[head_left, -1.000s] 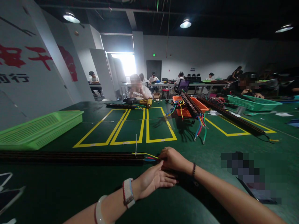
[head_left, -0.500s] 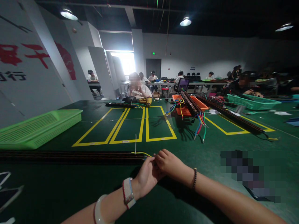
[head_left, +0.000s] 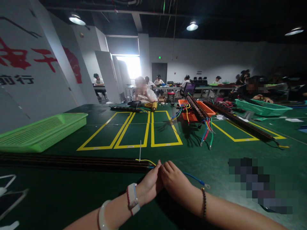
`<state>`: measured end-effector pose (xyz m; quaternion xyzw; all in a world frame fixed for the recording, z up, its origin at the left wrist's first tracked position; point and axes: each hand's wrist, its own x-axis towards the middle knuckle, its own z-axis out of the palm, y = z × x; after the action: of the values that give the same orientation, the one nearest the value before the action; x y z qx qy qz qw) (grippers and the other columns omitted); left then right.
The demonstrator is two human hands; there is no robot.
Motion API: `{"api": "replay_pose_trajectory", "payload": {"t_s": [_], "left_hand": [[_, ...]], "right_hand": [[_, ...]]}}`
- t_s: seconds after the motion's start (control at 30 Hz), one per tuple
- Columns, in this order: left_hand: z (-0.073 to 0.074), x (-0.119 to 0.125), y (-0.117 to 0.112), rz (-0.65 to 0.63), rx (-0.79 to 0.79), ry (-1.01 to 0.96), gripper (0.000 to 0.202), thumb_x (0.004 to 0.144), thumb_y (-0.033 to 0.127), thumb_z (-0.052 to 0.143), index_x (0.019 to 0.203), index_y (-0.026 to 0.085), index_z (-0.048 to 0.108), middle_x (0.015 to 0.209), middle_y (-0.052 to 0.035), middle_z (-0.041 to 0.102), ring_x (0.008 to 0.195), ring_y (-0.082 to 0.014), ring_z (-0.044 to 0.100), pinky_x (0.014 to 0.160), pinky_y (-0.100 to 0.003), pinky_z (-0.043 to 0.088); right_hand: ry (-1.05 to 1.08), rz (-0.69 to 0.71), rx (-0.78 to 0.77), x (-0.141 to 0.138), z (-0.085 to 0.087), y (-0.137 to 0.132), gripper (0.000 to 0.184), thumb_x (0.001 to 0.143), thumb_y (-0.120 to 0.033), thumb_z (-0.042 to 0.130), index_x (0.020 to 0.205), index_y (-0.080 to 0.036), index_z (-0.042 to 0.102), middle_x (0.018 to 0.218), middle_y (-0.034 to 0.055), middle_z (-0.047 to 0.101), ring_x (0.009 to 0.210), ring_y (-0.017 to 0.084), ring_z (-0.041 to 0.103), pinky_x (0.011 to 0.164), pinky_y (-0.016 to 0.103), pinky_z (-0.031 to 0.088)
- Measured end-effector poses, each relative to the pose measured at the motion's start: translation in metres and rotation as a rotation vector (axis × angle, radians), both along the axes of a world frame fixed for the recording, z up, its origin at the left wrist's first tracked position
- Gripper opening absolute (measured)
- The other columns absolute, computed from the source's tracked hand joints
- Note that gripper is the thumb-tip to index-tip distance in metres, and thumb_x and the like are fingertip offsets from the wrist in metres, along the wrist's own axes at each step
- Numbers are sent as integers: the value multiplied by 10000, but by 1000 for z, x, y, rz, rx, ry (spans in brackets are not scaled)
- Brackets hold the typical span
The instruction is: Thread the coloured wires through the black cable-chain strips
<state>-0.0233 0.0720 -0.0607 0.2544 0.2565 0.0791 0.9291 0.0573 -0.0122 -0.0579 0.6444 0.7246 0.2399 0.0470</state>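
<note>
A long dark bar-shaped assembly [head_left: 72, 162] lies across the table from the left edge. From its right end a yellow wire [head_left: 145, 160] and a short blue length lead to my hands. My left hand [head_left: 150, 182], with a watch and a pale bangle on the wrist, is closed on the wires. My right hand [head_left: 177, 183] meets it at the fingertips, fingers curled in and also closed on them. A blue wire [head_left: 193, 177] with a ring terminal sticks out past my right hand. A white cable tie [head_left: 140, 150] stands up near the bar's end. The gripped portion is hidden.
A green basket [head_left: 59, 127] stands at left. Yellow tape rectangles [head_left: 165, 145] mark the green table [head_left: 203, 207]. Beyond are an orange basket [head_left: 210, 109] under a wired bar, another long bar [head_left: 242, 119] and a teal basket [head_left: 263, 108]. A person [head_left: 144, 91] sits opposite.
The blue wire with its ring terminal now shows to the right of my right hand. My hands have turned slightly and stay together. The view has shifted a little.
</note>
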Motion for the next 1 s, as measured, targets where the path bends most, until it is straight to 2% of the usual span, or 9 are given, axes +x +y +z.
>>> {"api": "replay_pose_trajectory", "payload": {"t_s": [0.07, 0.2, 0.27, 0.33, 0.43, 0.57, 0.7, 0.8, 1.0], "left_hand": [[0, 1, -1, 31, -9, -6, 215, 869, 326, 514, 754, 144, 508, 696, -9, 570, 677, -103, 561, 668, -211, 426], [-3, 2, -1, 56, -35, -47, 205, 880, 292, 497, 755, 132, 528, 712, -15, 599, 610, -86, 552, 611, -207, 418], [-7, 2, 1, 37, -41, -86, 199, 864, 286, 525, 747, 128, 550, 680, -14, 598, 597, -92, 553, 621, -220, 427], [-10, 2, 2, 27, -36, -120, 197, 849, 286, 549, 743, 122, 572, 674, -22, 606, 626, -109, 571, 666, -242, 443], [-10, 1, 2, 19, 0, -91, 228, 852, 311, 540, 790, 103, 607, 775, -63, 646, 700, -133, 596, 711, -258, 447], [-1, 1, -2, -27, 9, -42, 310, 884, 375, 465, 881, 104, 615, 855, -95, 652, 779, -164, 606, 720, -274, 444], [5, 0, -3, -21, 4, -13, 335, 879, 417, 458, 788, 123, 589, 836, -94, 648, 848, -177, 605, 792, -286, 442], [6, 0, -3, 2, 0, 24, 346, 862, 438, 482, 739, 127, 573, 808, -90, 646, 854, -178, 606, 813, -287, 444], [6, -1, -2, -1, -16, -6, 347, 831, 440, 537, 737, 110, 587, 773, -79, 648, 765, -150, 613, 817, -272, 451]], "right_hand": [[39, 11, -38, 3, 12, -2, 303, 772, -184, 570, 1035, -42, 617, 956, 156, 601, 838, 260, 500, 778, 406, 417], [182, 78, -101, 19, 50, -5, 132, 825, -222, 566, 882, -134, 645, 814, 73, 601, 739, 206, 501, 677, 348, 400], [269, 100, -112, 27, 66, -6, 135, 850, -254, 560, 811, -161, 650, 760, 48, 598, 705, 178, 508, 664, 319, 384], [322, 89, -126, 32, 75, -9, 184, 859, -276, 555, 748, -165, 651, 711, 39, 598, 669, 158, 517, 648, 300, 375], [321, 23, -193, 33, 71, -11, 213, 846, -296, 572, 720, -151, 665, 678, 55, 614, 629, 160, 544, 623, 293, 383], [274, -63, -287, 26, 49, -11, 163, 830, -283, 587, 813, -152, 682, 741, 83, 647, 655, 200, 588, 615, 303, 420], [268, -112, -301, 17, 36, -7, 128, 815, -215, 582, 853, -139, 677, 788, 103, 651, 715, 226, 604, 644, 323, 450], [295, -174, -306, 13, 41, -7, 141, 800, -158, 556, 856, -118, 679, 804, 122, 653, 744, 235, 614, 664, 327, 453], [424, -258, -237, 24, 70, -15, 149, 800, -197, 533, 766, -141, 667, 754, 89, 641, 694, 203, 610, 603, 277, 416]]}}
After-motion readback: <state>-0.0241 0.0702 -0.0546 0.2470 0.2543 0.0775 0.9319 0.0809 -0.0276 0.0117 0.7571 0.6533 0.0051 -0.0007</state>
